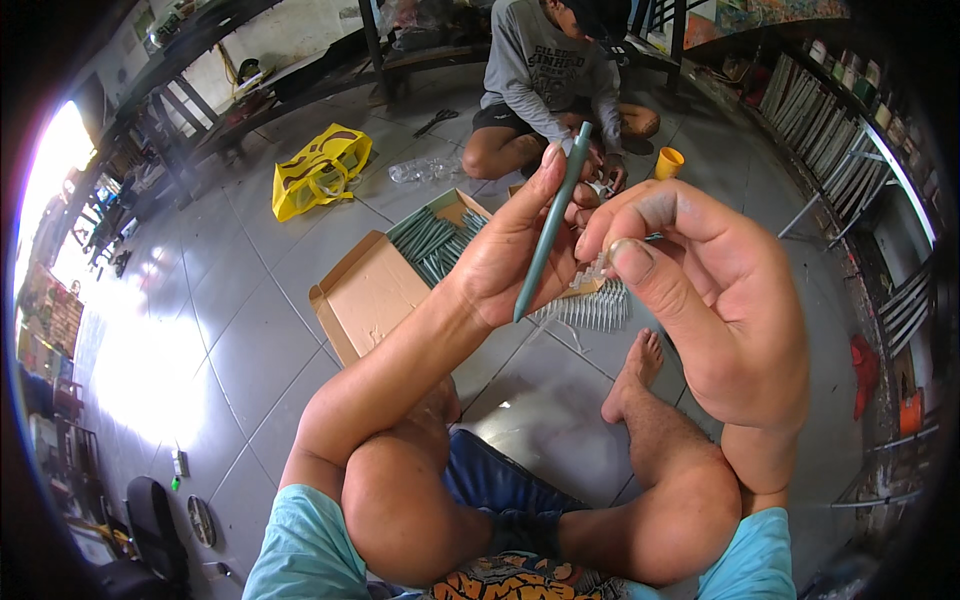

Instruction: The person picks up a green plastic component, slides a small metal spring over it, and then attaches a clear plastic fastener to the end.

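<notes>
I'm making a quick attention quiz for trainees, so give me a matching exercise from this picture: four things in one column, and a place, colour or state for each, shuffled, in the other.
Things:
1. Single pen
2. Cardboard box
3. Cup
4. Bag

Descriptions:
A. Orange, beside the seated co-worker
B. Yellow with dark marks
C. In the left hand
D. Open, with many green pens inside

Right pairs: 1-C, 2-D, 3-A, 4-B
</notes>
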{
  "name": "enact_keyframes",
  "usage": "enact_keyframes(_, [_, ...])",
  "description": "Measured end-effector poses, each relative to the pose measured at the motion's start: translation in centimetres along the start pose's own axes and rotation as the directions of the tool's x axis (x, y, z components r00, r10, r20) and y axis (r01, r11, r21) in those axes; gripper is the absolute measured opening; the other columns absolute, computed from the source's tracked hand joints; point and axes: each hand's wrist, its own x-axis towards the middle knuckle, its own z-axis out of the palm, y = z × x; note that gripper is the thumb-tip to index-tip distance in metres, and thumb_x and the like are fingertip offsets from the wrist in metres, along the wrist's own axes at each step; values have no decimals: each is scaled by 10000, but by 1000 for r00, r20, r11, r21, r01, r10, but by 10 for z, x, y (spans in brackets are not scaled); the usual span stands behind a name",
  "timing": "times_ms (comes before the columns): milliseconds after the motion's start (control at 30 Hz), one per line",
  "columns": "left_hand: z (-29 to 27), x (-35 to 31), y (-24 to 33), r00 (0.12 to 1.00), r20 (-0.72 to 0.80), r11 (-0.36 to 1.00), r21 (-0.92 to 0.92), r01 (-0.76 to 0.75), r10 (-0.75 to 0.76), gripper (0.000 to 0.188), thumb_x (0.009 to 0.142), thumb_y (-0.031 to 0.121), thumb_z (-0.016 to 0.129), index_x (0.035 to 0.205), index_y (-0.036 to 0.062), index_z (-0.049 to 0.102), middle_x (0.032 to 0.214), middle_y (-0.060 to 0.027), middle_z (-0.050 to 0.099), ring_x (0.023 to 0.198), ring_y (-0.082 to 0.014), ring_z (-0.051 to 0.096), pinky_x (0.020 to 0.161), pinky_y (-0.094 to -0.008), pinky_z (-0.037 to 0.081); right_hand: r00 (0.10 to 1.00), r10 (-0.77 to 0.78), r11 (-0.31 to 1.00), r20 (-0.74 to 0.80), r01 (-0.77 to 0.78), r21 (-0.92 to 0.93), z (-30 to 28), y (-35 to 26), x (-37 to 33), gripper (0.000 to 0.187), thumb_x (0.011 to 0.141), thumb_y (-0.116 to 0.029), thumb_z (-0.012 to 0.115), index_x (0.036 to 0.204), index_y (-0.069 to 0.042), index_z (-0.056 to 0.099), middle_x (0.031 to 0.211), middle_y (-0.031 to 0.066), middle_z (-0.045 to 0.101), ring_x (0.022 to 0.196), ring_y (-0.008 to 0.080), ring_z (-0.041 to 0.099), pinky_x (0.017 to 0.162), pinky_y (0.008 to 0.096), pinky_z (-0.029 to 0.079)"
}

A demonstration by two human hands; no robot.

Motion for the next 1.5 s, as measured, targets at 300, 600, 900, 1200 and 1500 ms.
enact_keyframes(300, [2,-3,1,996,68,996,79,47,-52,421,988,512,523,1195,151,594,1006,1,640,931,-121,609,850,-300,509,999,-36,998,-15,35,-60,-9,19,10,115,985,-66,565,1034,36,584,1095,80,569,952,106,537,870,256,449])
enact_keyframes(600, [0,-3,-1,998,64,984,179,2,-14,723,966,587,482,1450,57,401,1431,-200,458,1333,-360,455,1119,-490,397,999,-34,999,-22,33,-41,-9,22,15,134,1001,-92,547,1042,29,588,1066,70,591,934,100,540,846,260,456])
enact_keyframes(900, [-1,-4,-2,997,63,987,161,25,-36,736,967,611,453,1456,64,398,1414,-175,479,1325,-322,471,1129,-468,382,999,-22,999,-50,20,-38,-7,23,16,125,1007,-93,537,1031,19,588,1044,62,606,902,94,551,817,254,453])
enact_keyframes(1200, [1,-3,-2,997,71,984,177,16,-29,756,962,621,452,1460,56,389,1424,-177,467,1326,-325,471,1110,-466,411,998,-33,998,-46,30,-51,-8,26,17,122,1008,-85,532,1039,18,589,1038,61,605,903,94,559,809,249,457])
enact_keyframes(1500, [-2,-2,-1,998,59,985,173,16,-27,751,967,614,445,1444,34,408,1418,-204,468,1311,-352,477,1095,-476,429,1000,-6,1000,-26,6,8,-8,22,14,145,1002,-106,546,1049,23,592,1066,72,609,921,101,562,813,258,460])
